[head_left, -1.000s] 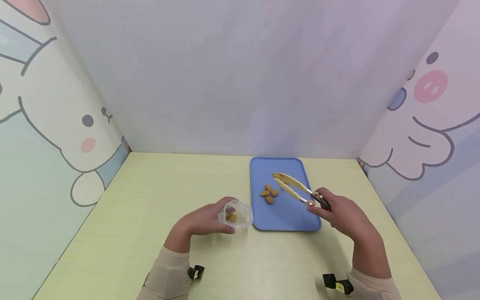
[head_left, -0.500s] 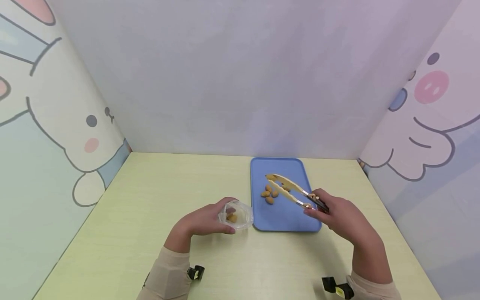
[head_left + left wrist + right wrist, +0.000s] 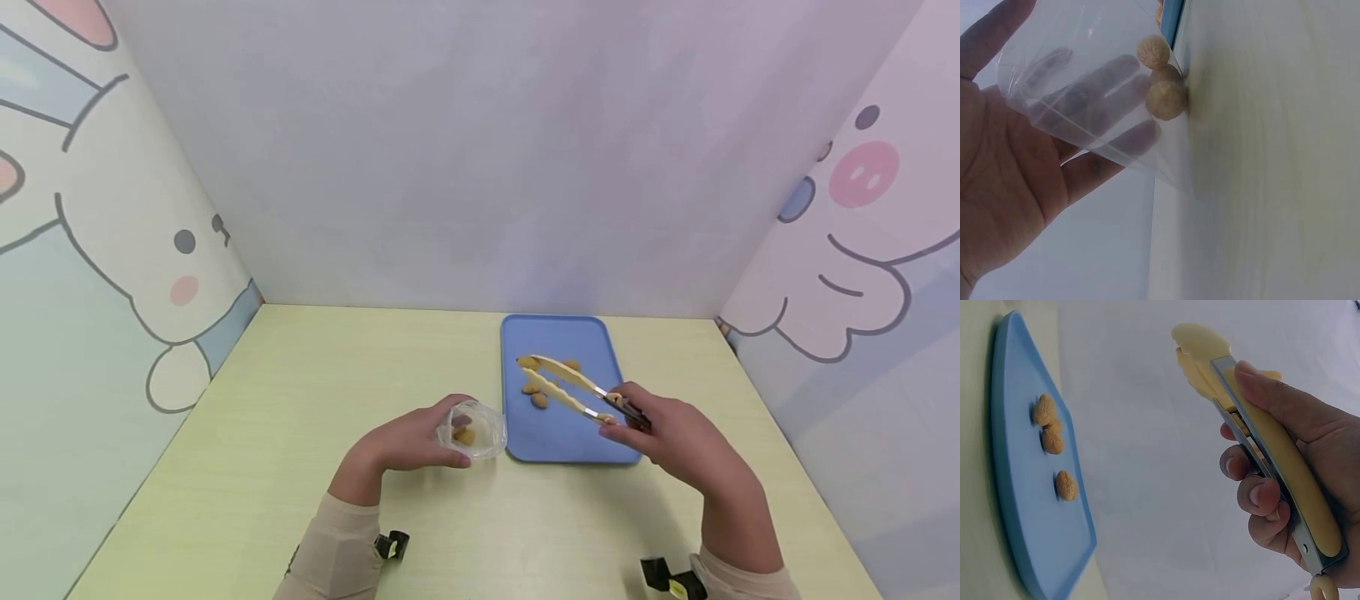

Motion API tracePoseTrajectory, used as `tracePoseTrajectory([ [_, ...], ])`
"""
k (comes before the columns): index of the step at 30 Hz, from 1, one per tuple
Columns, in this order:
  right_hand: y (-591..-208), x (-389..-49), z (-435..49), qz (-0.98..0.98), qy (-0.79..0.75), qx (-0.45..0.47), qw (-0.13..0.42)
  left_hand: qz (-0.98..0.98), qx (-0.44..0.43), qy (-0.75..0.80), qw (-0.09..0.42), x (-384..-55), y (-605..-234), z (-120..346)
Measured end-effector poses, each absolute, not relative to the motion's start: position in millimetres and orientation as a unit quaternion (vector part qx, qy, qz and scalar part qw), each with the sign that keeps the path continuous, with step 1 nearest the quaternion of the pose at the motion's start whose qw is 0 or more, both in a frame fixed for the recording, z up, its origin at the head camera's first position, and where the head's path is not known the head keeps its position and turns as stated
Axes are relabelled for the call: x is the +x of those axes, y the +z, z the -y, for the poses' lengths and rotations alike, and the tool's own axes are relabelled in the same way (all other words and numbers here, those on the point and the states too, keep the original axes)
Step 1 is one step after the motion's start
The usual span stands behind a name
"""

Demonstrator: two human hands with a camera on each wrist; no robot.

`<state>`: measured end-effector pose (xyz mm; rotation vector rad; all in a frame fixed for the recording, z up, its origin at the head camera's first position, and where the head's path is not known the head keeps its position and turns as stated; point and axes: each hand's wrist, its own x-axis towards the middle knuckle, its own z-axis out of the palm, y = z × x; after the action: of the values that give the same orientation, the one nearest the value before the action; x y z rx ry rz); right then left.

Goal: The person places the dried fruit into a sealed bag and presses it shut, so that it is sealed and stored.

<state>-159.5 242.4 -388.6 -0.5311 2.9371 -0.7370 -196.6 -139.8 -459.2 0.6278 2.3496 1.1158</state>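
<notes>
My left hand (image 3: 416, 437) holds a clear plastic bag (image 3: 489, 432) upright on the table, its mouth facing up. Low inside the bag, the left wrist view shows round, wrinkled walnuts (image 3: 1167, 100), with fingers visible through the plastic. My right hand (image 3: 686, 433) grips tongs (image 3: 576, 377) with cream tips and metal arms. At the tips of the tongs is a walnut (image 3: 528, 362), above the left part of a blue tray (image 3: 573, 446). The right wrist view has the tong heads (image 3: 1200, 347) hiding that walnut. More walnuts (image 3: 1066, 485) lie on the tray.
The blue tray lies on a pale yellow table (image 3: 360, 350), just right of the bag. A plain pale wall (image 3: 480, 167) rises behind, and cartoon-printed walls (image 3: 112, 250) stand at both sides.
My right hand has moved left and slightly down, carrying the walnut in the tongs from above the tray's middle toward its left edge. My left hand and the bag have stayed put.
</notes>
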Motion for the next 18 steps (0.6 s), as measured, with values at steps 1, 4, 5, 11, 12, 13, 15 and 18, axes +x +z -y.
tracePoseTrajectory([
  [1, -388.3, -159.1, -241.6, -0.954, -0.240, -0.175, 0.034, -0.855, 0.228, 0.405, 0.231, -196.5, -459.1, 139.8],
  [4, -387.5, -158.0, -239.4, -0.953, -0.239, -0.180, 0.037, -0.856, 0.229, 0.402, 0.230, -196.2, -458.5, 140.0],
  [5, -387.2, -157.7, -238.6, -0.953, -0.239, -0.182, 0.037, -0.856, 0.229, 0.401, 0.230, -196.1, -458.3, 140.1],
  [11, -386.0, -156.5, -234.5, -0.951, -0.241, -0.190, 0.039, -0.856, 0.228, 0.402, 0.232, -196.0, -457.1, 140.1],
  [12, -385.9, -156.4, -233.8, -0.950, -0.242, -0.192, 0.040, -0.856, 0.228, 0.403, 0.232, -195.9, -456.9, 140.1],
  [13, -385.8, -156.3, -233.0, -0.949, -0.244, -0.194, 0.041, -0.855, 0.228, 0.404, 0.231, -195.9, -456.8, 140.2],
  [15, -385.8, -156.1, -231.5, -0.948, -0.245, -0.198, 0.041, -0.855, 0.228, 0.405, 0.231, -195.9, -456.8, 140.2],
  [18, -386.2, -155.6, -229.4, -0.946, -0.248, -0.203, 0.046, -0.855, 0.229, 0.404, 0.230, -196.1, -457.1, 140.3],
])
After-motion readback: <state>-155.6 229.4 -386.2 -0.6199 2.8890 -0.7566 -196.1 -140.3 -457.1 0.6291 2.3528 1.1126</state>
